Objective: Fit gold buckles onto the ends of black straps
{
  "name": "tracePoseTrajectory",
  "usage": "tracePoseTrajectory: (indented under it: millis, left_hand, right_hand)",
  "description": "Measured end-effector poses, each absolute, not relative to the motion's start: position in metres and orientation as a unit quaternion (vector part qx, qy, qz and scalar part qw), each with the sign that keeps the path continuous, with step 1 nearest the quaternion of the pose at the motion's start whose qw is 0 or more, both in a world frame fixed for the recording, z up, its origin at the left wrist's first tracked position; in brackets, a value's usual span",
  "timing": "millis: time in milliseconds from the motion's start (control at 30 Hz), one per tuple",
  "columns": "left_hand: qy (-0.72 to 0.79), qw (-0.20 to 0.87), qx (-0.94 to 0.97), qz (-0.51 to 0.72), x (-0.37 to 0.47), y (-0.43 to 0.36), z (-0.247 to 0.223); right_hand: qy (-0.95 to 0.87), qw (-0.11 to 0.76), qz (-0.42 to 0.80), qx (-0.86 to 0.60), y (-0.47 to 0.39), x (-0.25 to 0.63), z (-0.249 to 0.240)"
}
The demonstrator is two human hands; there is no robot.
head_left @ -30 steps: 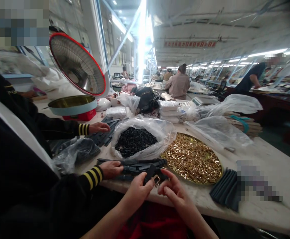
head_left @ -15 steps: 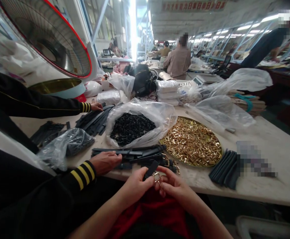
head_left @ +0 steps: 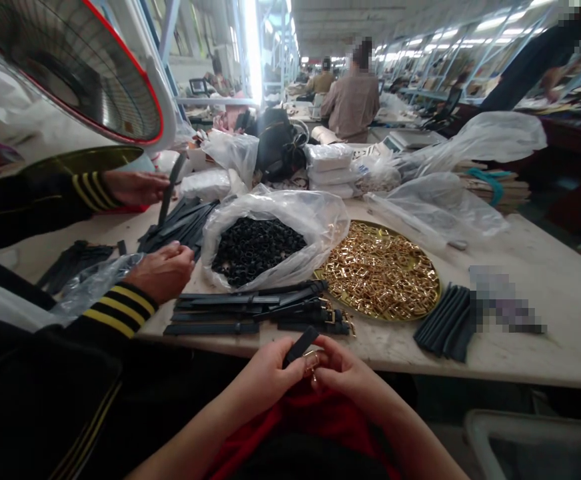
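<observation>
Well, at six o'clock, the left hand [head_left: 269, 373] has its grip pinching a black strap [head_left: 302, 345]; the right hand [head_left: 346, 373] is at a gold buckle [head_left: 311, 361], pinching or not, I can't tell. Loose fingers might drop that little buckle.

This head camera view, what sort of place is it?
Most likely a factory workshop: a tray heaped with small gold-coloured buckles, dark straps laid together in numbers on the table, and people farther back in the long hall.
</observation>
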State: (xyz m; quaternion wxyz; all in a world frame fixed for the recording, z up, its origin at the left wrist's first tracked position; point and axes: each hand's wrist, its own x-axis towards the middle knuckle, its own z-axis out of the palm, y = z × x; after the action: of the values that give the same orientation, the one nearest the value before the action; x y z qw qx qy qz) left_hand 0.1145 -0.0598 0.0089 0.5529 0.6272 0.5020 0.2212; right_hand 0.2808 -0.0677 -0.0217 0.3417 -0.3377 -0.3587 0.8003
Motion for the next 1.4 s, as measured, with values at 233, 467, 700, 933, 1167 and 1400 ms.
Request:
tracePoseTrajectory:
  millis: [233, 467, 700, 933, 1167, 1400]
  left_hand:
    - [0.512, 0.488, 0.684, 0.177, 0.114, -0.073, 0.015]
    - [0.493, 0.547, 0.645, 0.204, 0.11, -0.086, 0.017]
    - [0.506, 0.461, 0.707, 0.179, 0.101, -0.093, 0.019]
    - [0.504, 0.449, 0.726, 0.131, 0.101, -0.089, 0.02]
    - [0.492, 0.505, 0.693, 0.15, 0.11, -0.083, 0.016]
    - [0.509, 0.559, 0.636, 0.158, 0.114, -0.08, 0.009]
  right_hand:
    - [-0.4, 0.377, 0.762, -0.343, -0.082, 0.275, -0.029]
    - [-0.297, 0.477, 0.731, -0.388, -0.089, 0.272, -0.024]
    - [-0.098, 0.492, 0.786, -0.363, -0.092, 0.256, -0.011]
    - [-0.127, 0.504, 0.766, -0.378, -0.096, 0.255, -0.018]
    - [-0.241, 0.497, 0.703, -0.447, -0.094, 0.248, -0.037]
    - [-0.257, 0.515, 0.657, -0.487, -0.093, 0.248, -0.042]
